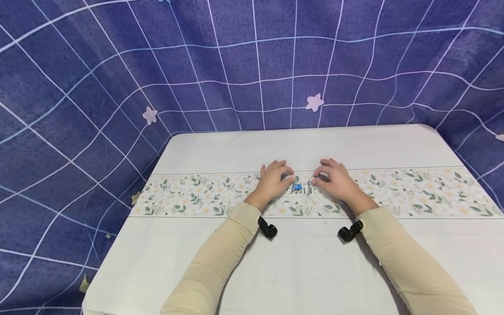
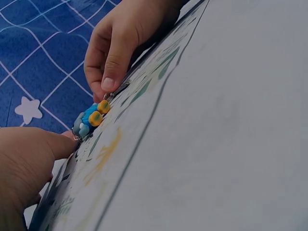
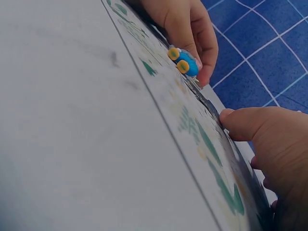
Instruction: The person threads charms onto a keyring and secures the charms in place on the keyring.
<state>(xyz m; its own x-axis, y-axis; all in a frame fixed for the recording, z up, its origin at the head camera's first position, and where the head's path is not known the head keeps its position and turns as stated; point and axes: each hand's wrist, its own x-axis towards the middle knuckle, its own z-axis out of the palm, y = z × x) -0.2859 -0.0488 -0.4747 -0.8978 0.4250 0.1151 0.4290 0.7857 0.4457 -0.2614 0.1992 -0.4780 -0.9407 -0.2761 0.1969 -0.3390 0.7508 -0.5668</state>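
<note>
Both hands meet over the patterned band of the table. My left hand (image 1: pixel 272 180) pinches a small metal ring between thumb and forefinger. From that ring hangs a blue figurine keychain (image 1: pixel 297 187), whose yellow feet (image 2: pixel 96 118) show in the left wrist view. Just to its right, my right hand (image 1: pixel 337 181) pinches a ring with a grey metal piece that looks like a key (image 1: pixel 309 188). In the left wrist view, the figurine lies between the two hands. Whether the two rings are linked is too small to tell.
The white table (image 1: pixel 303 262) carries a floral band (image 1: pixel 220 192) across its width. A blue curtain (image 1: pixel 236 65) with white lines and stars hangs behind and at the sides. A black wrist camera (image 1: pixel 267 228) sits on the left sleeve, another (image 1: pixel 349 231) on the right.
</note>
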